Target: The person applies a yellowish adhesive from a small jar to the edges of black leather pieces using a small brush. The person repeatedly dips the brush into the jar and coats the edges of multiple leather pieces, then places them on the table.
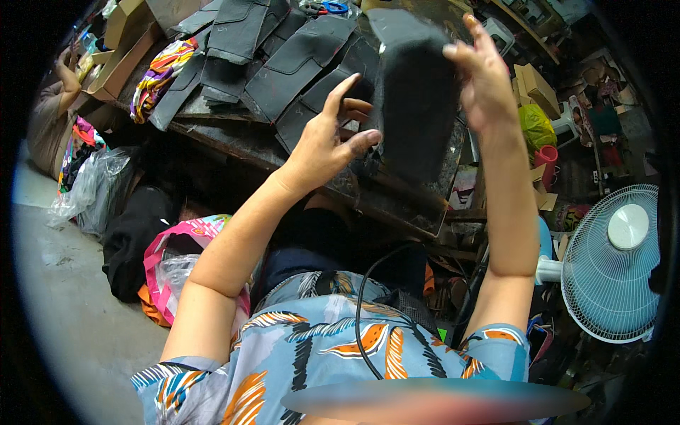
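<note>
A long black leather-like piece [418,99] is raised between my two hands above the table; its far end bends over, and its lower part is blurred. My left hand [333,134] is at its left edge, the thumb and a fingertip against the edge and the index finger stretched away. On the far right edge, the thumb of my right hand [489,78] meets the piece while the other fingers point upward. Beside my left hand, several flat black pieces with stitched, curved flaps [301,64] lie overlapping on the dark worktable [219,142].
A colourful cloth [159,74] and a cardboard box [124,67] are at the far left, near another person's arm [69,81]. A white fan [613,262] stands on the right. Bags, including a pink one [163,262], sit by the table's near left side. A blue-handled tool [334,7] lies at the back.
</note>
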A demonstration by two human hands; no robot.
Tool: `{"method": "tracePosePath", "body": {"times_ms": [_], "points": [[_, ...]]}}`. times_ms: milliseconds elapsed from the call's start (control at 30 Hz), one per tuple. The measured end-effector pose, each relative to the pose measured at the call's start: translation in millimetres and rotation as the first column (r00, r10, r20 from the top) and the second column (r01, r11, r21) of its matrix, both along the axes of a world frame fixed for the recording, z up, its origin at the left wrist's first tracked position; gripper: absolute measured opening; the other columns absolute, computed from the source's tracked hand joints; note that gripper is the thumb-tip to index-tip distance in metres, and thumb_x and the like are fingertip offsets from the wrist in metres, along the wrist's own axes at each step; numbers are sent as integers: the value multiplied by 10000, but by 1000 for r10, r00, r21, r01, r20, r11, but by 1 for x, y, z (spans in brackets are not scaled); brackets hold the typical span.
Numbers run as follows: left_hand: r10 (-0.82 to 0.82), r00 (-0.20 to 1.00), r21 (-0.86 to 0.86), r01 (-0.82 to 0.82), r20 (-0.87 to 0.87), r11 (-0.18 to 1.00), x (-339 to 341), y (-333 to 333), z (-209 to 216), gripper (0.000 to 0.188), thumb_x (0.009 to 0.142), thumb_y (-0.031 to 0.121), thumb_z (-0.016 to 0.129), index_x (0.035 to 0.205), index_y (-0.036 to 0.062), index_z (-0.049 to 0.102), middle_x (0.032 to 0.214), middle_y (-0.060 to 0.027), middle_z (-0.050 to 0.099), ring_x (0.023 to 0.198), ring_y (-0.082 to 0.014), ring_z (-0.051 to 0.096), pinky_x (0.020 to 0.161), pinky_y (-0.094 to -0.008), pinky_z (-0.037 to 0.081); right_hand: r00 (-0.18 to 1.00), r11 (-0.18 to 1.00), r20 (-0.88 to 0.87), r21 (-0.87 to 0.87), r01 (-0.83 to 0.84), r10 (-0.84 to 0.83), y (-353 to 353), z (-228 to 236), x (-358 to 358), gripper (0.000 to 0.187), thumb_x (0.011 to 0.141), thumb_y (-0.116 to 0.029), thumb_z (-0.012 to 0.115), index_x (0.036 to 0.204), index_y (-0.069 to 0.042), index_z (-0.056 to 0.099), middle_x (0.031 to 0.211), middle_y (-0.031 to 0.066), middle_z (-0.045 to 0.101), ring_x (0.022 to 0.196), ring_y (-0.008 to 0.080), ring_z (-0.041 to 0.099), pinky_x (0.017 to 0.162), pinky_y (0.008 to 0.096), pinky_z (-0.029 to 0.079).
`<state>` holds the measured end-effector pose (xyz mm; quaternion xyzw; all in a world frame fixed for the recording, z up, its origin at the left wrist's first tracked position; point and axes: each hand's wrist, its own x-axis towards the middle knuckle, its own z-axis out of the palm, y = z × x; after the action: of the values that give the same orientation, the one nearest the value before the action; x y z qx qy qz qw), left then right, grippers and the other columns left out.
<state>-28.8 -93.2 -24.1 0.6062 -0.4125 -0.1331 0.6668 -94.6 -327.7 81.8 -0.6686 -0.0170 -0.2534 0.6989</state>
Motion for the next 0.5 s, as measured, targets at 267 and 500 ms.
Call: {"method": "tracePosePath", "body": {"times_ms": [267, 500], "points": [[309, 540, -41, -451, 783, 892, 1, -3, -43, 633, 785, 197, 762, 1360, 77, 524, 1346, -151, 504, 1240, -342, 460, 1052, -443, 378, 905, 892, -93, -237, 384, -415, -149, -23, 131, 865, 767, 0, 703, 1527, -50, 293, 1007, 70, 616, 829, 152, 614, 727, 287, 522], [241, 574, 32, -424, 782, 905, -3, -2, -37, 596, 760, 160, 773, 1309, 76, 556, 1346, -157, 513, 1247, -351, 463, 1051, -457, 385, 741, 723, -200, -483, 495, -641, -226, -94, 181, 958, 665, -85, 783, 1508, -45, 331, 916, 110, 640, 664, 172, 583, 544, 325, 468]]}}
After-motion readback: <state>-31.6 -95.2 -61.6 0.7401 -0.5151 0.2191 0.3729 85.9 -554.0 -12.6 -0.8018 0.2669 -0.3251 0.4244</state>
